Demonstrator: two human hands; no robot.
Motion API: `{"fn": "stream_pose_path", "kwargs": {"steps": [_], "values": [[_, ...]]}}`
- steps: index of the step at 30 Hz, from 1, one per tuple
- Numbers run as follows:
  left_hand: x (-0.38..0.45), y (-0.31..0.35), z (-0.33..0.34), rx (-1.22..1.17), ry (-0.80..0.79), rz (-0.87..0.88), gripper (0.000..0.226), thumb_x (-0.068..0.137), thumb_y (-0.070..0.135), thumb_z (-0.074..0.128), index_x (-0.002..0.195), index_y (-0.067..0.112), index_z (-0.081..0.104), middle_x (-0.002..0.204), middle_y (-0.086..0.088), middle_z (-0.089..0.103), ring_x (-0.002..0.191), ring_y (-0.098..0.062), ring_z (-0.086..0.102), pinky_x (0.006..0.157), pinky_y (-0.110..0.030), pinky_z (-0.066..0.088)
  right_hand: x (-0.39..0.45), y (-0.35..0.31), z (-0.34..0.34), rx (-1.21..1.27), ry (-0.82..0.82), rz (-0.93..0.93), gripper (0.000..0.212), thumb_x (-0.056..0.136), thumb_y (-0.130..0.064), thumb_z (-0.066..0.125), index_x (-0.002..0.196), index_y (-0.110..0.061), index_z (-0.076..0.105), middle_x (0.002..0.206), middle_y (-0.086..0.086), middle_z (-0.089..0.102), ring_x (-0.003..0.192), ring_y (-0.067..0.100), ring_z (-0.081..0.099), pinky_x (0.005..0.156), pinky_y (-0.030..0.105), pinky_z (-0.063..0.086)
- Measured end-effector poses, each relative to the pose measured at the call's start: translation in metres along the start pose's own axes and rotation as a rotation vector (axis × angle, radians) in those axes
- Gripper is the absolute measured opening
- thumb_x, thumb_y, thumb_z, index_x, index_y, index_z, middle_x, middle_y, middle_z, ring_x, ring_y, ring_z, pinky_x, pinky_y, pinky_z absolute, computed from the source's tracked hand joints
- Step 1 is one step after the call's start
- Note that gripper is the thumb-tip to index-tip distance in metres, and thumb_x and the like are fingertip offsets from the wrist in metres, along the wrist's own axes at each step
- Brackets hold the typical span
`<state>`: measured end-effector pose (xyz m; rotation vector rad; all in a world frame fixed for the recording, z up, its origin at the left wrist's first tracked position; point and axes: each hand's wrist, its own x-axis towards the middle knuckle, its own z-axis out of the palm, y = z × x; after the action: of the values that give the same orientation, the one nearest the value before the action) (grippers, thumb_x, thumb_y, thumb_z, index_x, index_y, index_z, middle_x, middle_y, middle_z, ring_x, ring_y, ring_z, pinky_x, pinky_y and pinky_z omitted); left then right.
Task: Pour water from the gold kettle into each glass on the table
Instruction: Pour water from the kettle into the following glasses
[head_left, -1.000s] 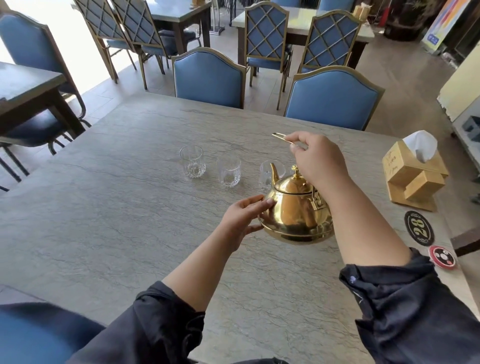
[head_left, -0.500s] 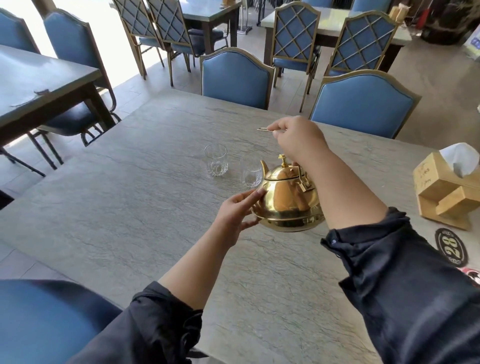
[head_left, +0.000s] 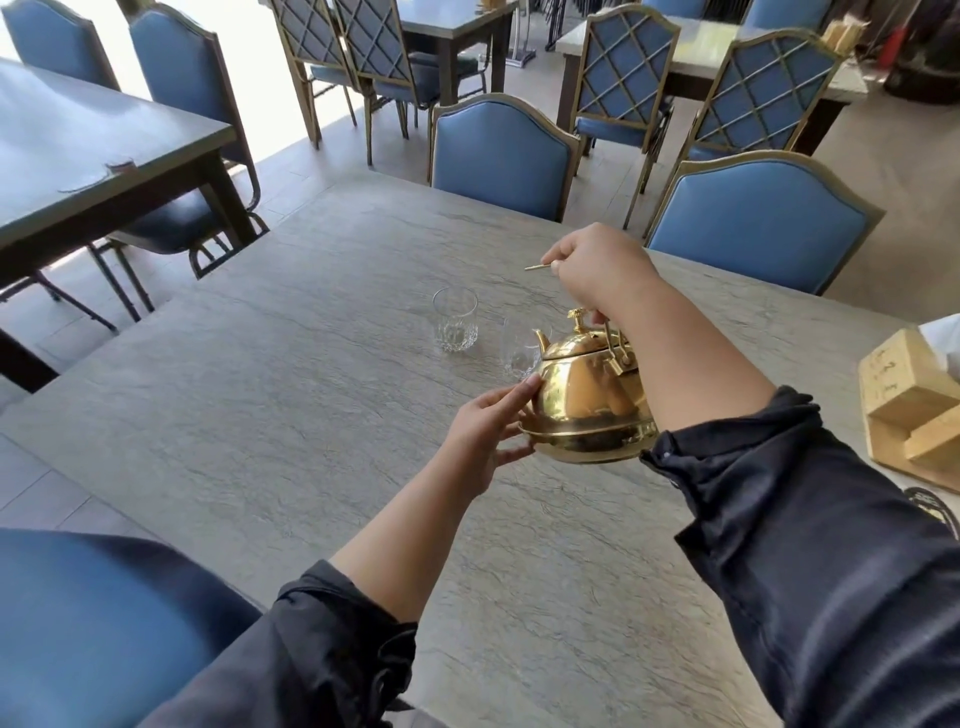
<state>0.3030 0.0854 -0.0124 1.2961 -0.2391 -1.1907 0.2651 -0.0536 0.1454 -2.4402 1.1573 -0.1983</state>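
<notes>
A gold kettle (head_left: 582, 400) hangs above the grey stone table (head_left: 291, 415), tilted with its spout over a clear glass (head_left: 519, 353). My right hand (head_left: 602, 267) is closed on the kettle's thin handle from above. My left hand (head_left: 488, 431) rests with spread fingers against the kettle's left side and base. A second clear glass (head_left: 455, 320) stands to the left, apart from the kettle. A third glass is hidden behind the kettle and my right arm.
A wooden tissue box (head_left: 906, 400) stands at the table's right edge, with a round black number tag (head_left: 935, 512) in front of it. Blue chairs (head_left: 501, 156) line the far side. Another table (head_left: 93, 156) stands to the left.
The kettle has moved left along the row of glasses and tipped further forward. The rightmost glass has gone out of sight behind it. Both hands kept their hold.
</notes>
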Motion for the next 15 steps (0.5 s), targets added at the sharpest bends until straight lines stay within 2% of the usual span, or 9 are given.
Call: {"fn": "stream_pose_path", "kwargs": {"steps": [3,8,15], "values": [[0.0003,-0.0005,0.0004,-0.001,-0.007,0.005,0.048,0.07,0.052,0.081,0.104,0.02,0.076,0.1,-0.008,0.071,0.091,-0.019,0.07,0.07,-0.033,0.06,0.0009,-0.0028,-0.0023,-0.064,-0.031,-0.017,0.036,0.1,-0.003,0.045,0.12,-0.023,0.069,0.098,0.005,0.057,0.101,0.032,0.064,0.088,0.045,0.058],[0.001,-0.0009,0.0009,-0.003,-0.01,-0.003,0.044,0.073,0.051,0.081,0.101,0.017,0.077,0.095,-0.007,0.072,0.084,-0.017,0.071,0.067,-0.032,0.06,-0.0009,-0.0054,-0.0054,-0.172,-0.066,-0.055,0.039,0.1,0.003,0.041,0.118,-0.015,0.07,0.111,0.013,0.065,0.105,0.035,0.063,0.089,0.045,0.057],[0.0006,-0.001,0.0006,-0.007,-0.014,-0.002,0.044,0.074,0.05,0.08,0.101,0.016,0.076,0.098,-0.01,0.071,0.087,-0.019,0.071,0.067,-0.032,0.061,0.0003,-0.006,-0.0037,-0.173,-0.057,-0.061,0.041,0.099,0.006,0.04,0.118,-0.015,0.07,0.11,0.012,0.065,0.105,0.034,0.063,0.089,0.046,0.057]]}}
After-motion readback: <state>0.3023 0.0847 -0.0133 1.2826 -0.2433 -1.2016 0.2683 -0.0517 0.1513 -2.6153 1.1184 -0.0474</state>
